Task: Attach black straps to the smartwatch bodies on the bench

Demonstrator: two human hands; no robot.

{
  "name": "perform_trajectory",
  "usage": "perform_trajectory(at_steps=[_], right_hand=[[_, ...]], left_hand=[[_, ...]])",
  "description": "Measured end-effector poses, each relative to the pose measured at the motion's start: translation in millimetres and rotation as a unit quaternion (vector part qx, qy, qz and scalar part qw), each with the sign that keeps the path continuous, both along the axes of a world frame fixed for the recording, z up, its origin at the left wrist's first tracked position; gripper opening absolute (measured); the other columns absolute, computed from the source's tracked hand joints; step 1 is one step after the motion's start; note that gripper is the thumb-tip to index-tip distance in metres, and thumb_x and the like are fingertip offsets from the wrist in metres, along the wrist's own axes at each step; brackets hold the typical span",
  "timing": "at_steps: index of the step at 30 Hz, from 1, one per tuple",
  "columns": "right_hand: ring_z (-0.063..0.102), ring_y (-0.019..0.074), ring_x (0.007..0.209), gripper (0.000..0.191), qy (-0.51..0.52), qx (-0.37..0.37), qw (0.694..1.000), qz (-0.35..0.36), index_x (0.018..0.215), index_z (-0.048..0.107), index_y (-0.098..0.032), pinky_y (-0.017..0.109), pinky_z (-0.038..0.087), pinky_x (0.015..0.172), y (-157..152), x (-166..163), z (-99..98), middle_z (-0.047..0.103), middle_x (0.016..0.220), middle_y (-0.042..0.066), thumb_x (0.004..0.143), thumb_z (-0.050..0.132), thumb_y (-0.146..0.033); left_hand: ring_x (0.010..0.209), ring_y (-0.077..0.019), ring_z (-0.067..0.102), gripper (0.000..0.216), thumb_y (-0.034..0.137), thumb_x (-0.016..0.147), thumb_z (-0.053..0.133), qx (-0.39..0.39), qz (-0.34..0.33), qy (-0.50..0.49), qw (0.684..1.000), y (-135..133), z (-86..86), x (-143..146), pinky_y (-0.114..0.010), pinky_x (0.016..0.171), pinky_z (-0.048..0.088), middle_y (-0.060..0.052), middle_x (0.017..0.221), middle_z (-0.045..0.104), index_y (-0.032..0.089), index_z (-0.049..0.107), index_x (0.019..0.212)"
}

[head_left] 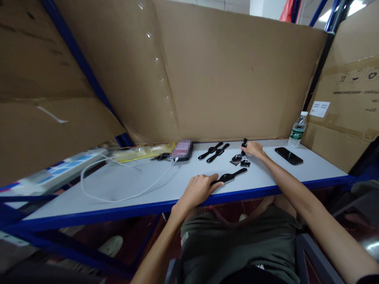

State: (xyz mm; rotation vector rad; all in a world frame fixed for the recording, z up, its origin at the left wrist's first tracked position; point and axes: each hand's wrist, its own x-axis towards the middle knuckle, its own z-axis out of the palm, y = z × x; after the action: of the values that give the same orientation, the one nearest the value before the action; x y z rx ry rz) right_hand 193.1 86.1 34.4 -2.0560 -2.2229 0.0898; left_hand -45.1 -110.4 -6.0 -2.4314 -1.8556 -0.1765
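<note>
My left hand (203, 187) is closed on one end of the strap of a black smartwatch (228, 178) near the front edge of the table. The rest of the watch lies stretched out to the right. Farther back, my right hand (255, 149) has its fingers closed on a narrow black strap-like piece (244, 142), partly hidden by the fingers. Just in front of that hand sit several small black pieces in clear packets (237, 158). Two more black smartwatches, one on the left (210, 150) and one beside it (218, 152), lie side by side at the back.
A phone-like device (181, 150) with a white cable (142, 193) lies at the back left, near yellow-edged plastic packaging (145, 152). At right are a black phone (288, 155) and a water bottle (297, 131). Cardboard (237, 79) walls the table (166, 187).
</note>
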Motion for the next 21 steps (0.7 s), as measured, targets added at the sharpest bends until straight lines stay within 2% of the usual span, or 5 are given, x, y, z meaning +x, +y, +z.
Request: perform_trajectory(at_steps=[5,9,12,17,21], right_hand=[[0.07,0.0302,0.11,0.043,0.038,-0.056,0.998,-0.011,0.12,0.075,-0.01,0.031,0.049,0.081,23,6,3.3,0.075,0.118,0.022,0.087,0.064,-0.035],[0.071,0.0291,0.095,0.043,0.023,-0.078,0.997,-0.006,0.111,0.077,-0.009,0.031,0.047,0.071,18,49,5.1,0.076,0.107,0.019,0.082,0.068,-0.039],[0.068,0.0245,0.077,0.033,-0.01,-0.105,0.994,0.025,0.094,0.077,-0.007,0.03,0.043,0.063,3,88,9.7,0.074,0.086,0.015,0.079,0.07,-0.035],[0.055,0.0166,0.057,0.019,-0.046,-0.165,0.982,0.085,0.071,0.069,-0.011,0.029,0.038,0.057,-29,129,17.3,0.062,0.063,0.007,0.077,0.069,-0.029],[0.049,0.0142,0.053,0.016,-0.035,-0.2,0.974,0.103,0.065,0.064,-0.015,0.028,0.037,0.056,-50,147,17.3,0.055,0.058,0.002,0.078,0.066,-0.025]], left_hand=[[0.089,-0.0323,0.074,0.043,0.056,0.107,0.037,0.001,0.061,0.014,0.998,-8,3.5,4,-0.032,0.07,0.041,-0.011,0.089,0.077,0.025,0.067,0.103],[0.091,-0.0344,0.075,0.044,0.055,0.107,0.036,-0.007,0.149,0.04,0.988,-15,10.2,11,-0.034,0.07,0.044,-0.014,0.092,0.078,0.024,0.067,0.106],[0.091,-0.0353,0.075,0.045,0.053,0.107,0.035,-0.004,0.19,0.065,0.98,-12,13.7,13,-0.036,0.071,0.047,-0.017,0.095,0.077,0.02,0.066,0.112],[0.096,-0.0347,0.073,0.036,0.037,0.105,0.041,-0.006,0.156,0.073,0.985,22,20.0,13,-0.04,0.078,0.052,-0.021,0.106,0.073,0.014,0.063,0.121],[0.117,-0.0348,0.064,0.033,0.028,0.102,0.046,0.017,0.115,0.064,0.991,51,30.8,20,-0.04,0.085,0.054,-0.023,0.127,0.064,0.014,0.061,0.128]])
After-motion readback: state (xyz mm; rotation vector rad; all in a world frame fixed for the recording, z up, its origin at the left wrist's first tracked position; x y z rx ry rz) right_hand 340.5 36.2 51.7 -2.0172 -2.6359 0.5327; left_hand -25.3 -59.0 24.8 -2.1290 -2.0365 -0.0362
